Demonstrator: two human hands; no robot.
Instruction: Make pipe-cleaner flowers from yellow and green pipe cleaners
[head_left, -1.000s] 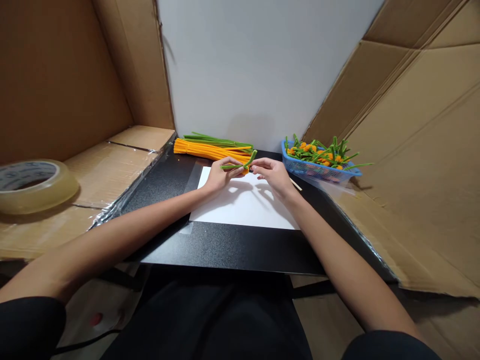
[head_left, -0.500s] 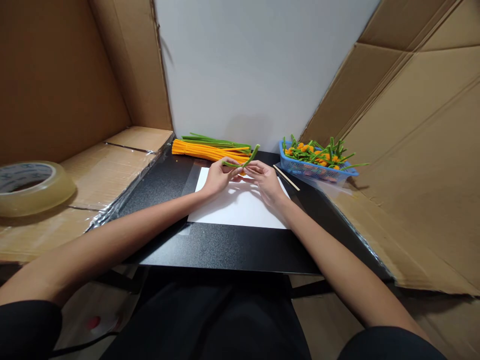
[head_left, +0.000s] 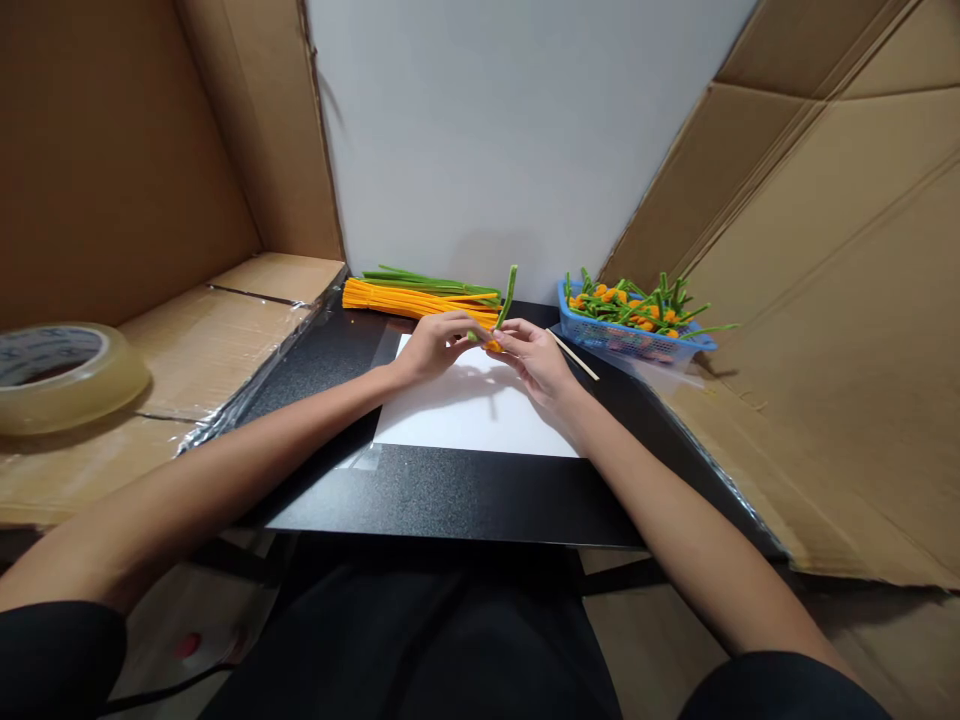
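Note:
My left hand (head_left: 435, 345) and my right hand (head_left: 536, 360) meet above a white sheet of paper (head_left: 465, 420). Between the fingertips is a green pipe cleaner (head_left: 509, 292), one end standing up and a short end showing by my left fingers. A small orange pipe-cleaner piece (head_left: 493, 346) joins it, pinched by my right thumb and fingers. My left fingers are closed at the short green end; their tips are partly hidden. Behind my hands lie a bundle of orange pipe cleaners (head_left: 405, 299) and a green bundle (head_left: 427, 280).
A blue basket (head_left: 637, 341) of green and orange pipe-cleaner pieces stands at the back right, near a thin wooden stick (head_left: 574, 354). A big roll of clear tape (head_left: 112, 385) rests on cardboard at left. Cardboard walls flank the black table (head_left: 450, 495).
The green pipe cleaner has turned, its long end now pointing more upright. More of the orange piece shows at my right fingertips. My left hand has shifted slightly.

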